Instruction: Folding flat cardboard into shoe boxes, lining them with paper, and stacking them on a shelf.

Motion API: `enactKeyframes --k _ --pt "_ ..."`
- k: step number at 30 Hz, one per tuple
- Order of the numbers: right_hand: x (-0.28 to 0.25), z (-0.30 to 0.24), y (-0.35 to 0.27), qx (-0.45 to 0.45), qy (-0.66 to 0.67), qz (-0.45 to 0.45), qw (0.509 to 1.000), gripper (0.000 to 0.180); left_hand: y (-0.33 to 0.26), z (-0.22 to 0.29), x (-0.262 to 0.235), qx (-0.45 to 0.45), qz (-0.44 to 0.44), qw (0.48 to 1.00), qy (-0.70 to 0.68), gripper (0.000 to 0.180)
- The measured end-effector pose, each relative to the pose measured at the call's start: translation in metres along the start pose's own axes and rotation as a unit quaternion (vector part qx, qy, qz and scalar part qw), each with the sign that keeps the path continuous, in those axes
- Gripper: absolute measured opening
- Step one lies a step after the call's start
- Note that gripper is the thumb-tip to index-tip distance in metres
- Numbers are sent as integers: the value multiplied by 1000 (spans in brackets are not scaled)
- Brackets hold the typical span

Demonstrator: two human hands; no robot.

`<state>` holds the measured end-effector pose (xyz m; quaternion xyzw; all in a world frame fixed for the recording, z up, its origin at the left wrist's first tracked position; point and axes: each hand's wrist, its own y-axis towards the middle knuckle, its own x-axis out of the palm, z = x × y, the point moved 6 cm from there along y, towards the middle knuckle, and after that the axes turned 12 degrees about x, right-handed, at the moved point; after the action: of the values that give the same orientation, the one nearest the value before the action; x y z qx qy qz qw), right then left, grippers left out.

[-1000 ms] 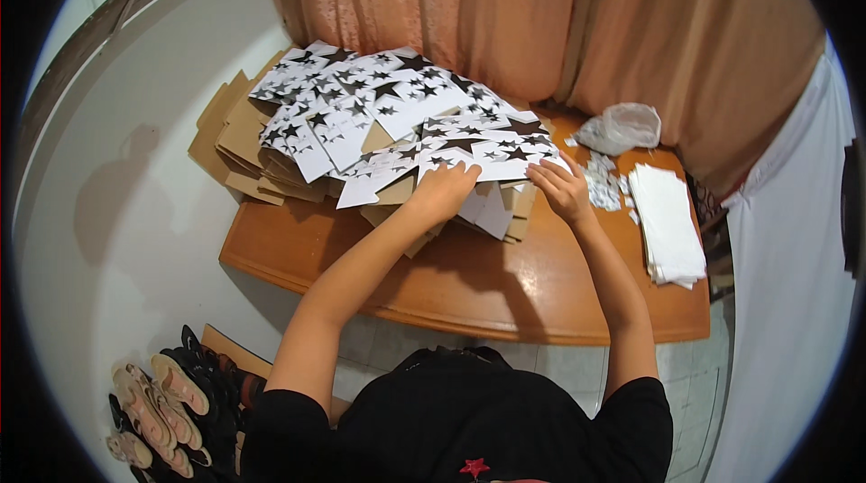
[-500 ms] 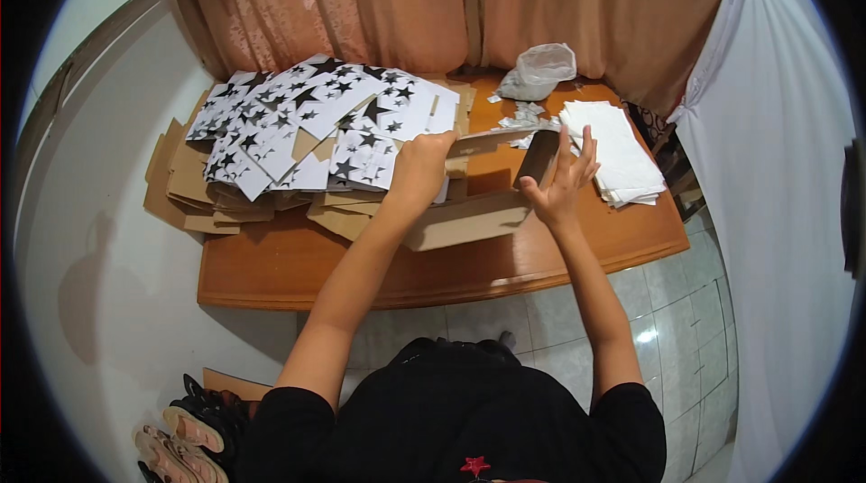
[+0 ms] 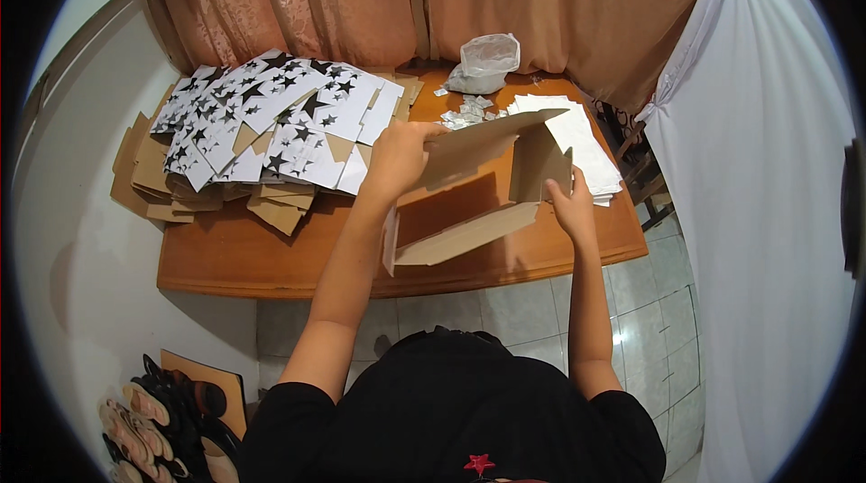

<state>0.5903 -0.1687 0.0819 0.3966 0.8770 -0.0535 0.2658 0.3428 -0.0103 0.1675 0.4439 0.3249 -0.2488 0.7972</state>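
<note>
Peach-coloured curtains (image 3: pixel 343 5) hang behind a brown wooden counter (image 3: pixel 244 257), with a pale wall on the left and a white drape (image 3: pixel 767 167) on the right. Above the front half of the counter, right of its middle, is a plain brown cardboard box (image 3: pixel 474 230), opened out into a four-sided frame, with the wood showing through it. Both hands are closed on this box. The left hand (image 3: pixel 397 158) grips it at the left end of its far panel, fingers curled over the edge; the right hand (image 3: pixel 570 203) pinches the right-hand wall, its thumb on the inner face and its fingers behind. Whether the box touches the counter cannot be told. Along the left and back of the counter spreads a heap of white, star-printed cartons (image 3: pixel 262 109), lying flat and overlapping, with brown flattened cardboard (image 3: pixel 149 172) jutting out at its left edge and front. Near the back edge, right of the heap, stands a clear plastic bag (image 3: pixel 487 64), and small packets (image 3: pixel 469 113) lie scattered just in front of it. Toward the right edge rests a white stack (image 3: pixel 582 145), partly hidden by the box.
</note>
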Motion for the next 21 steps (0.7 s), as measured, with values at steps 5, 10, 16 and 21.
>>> enactKeyframes --k 5,10,16,21 --pt "-25 24 6 80 199 -124 969 33 6 -12 7 -56 9 998 -9 25" --pt "-54 66 6 114 228 -238 937 35 5 -67 -2 -130 35 980 -148 26" --pt "-35 79 -10 136 287 -253 914 40 10 -99 25 -152 83 938 -300 29" --pt "-27 80 -10 153 322 -215 909 39 25 -92 31 -143 30 948 -284 46"
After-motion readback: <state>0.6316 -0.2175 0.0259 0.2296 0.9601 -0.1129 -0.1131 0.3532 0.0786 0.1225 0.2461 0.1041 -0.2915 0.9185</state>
